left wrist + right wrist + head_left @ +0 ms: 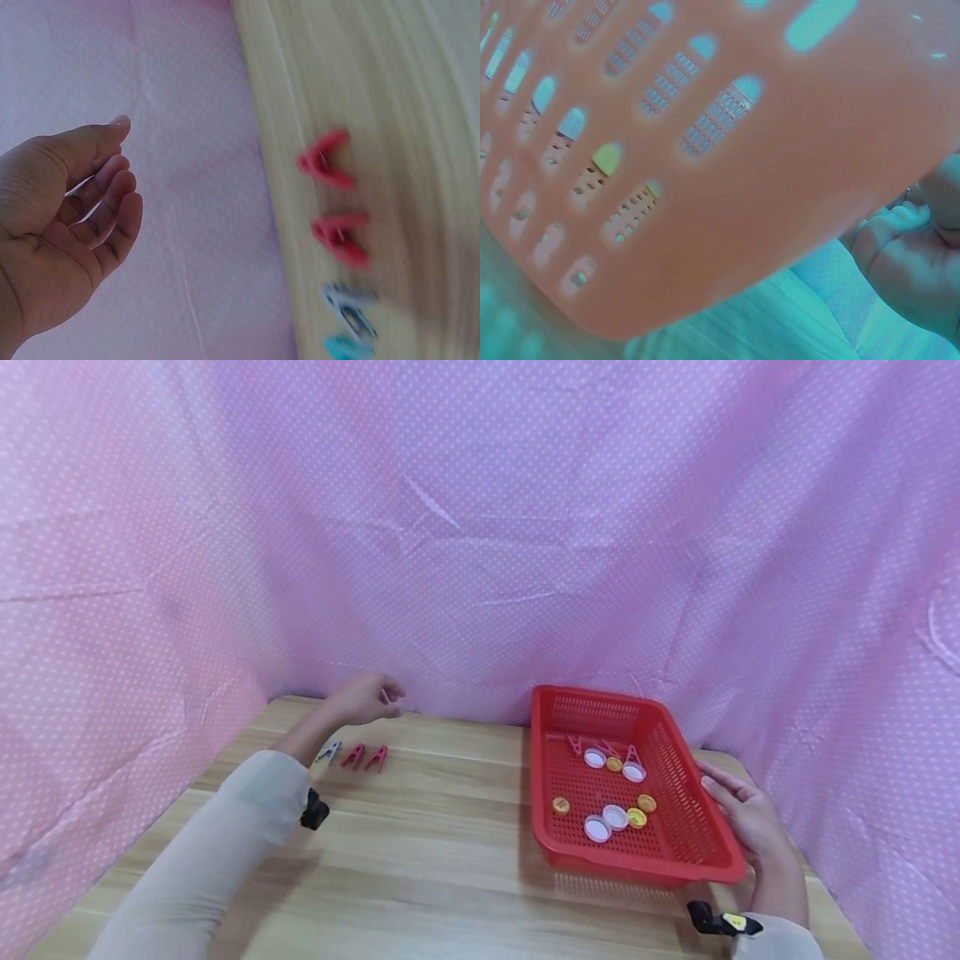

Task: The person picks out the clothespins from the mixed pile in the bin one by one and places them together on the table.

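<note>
My left hand (366, 697) is raised over the back edge of the table, fingers loosely bent with nothing in them. Below it lie two red clothespins (377, 758) and a grey one (329, 750). A teal clothespin (349, 347) shows at the bottom of the left wrist view. With my right hand (757, 818) I hold the right side of a red plastic basket (542, 777), thumb at its rim. Inside the basket are several white caps (597, 828), several yellow caps (637, 817) and several pinkish-red clothespins (632, 754).
The wooden table (427, 835) spans the front. Pink dotted cloth (480, 568) hangs behind it and on both sides. The basket wall has slots, and it fills most of the right wrist view.
</note>
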Available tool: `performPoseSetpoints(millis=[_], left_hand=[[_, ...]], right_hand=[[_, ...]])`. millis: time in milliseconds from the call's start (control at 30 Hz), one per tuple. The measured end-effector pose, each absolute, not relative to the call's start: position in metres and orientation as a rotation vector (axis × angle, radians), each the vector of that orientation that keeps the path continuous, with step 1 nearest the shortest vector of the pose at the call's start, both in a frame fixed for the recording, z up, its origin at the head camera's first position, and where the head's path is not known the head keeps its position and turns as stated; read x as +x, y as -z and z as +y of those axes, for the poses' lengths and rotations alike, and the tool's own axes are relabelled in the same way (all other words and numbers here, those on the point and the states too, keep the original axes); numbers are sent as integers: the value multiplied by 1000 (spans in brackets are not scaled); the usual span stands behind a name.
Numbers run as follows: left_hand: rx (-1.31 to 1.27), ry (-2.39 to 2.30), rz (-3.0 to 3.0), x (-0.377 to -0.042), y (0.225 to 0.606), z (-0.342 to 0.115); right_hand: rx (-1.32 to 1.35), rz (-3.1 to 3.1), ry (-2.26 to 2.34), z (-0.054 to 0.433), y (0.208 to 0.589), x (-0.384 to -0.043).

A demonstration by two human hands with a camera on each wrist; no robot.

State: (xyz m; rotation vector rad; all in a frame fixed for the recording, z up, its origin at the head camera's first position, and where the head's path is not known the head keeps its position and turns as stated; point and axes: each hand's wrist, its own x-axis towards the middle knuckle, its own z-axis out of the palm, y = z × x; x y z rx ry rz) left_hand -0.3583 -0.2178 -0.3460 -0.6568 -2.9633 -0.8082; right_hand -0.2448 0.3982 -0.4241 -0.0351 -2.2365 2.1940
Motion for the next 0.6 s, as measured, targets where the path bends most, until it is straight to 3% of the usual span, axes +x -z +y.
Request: performPoseSetpoints(millis=[600], left_hand=[[-912, 708, -2905, -385, 305, -102]], right_hand=[[-48, -2211, -2247, 399, 424, -244]])
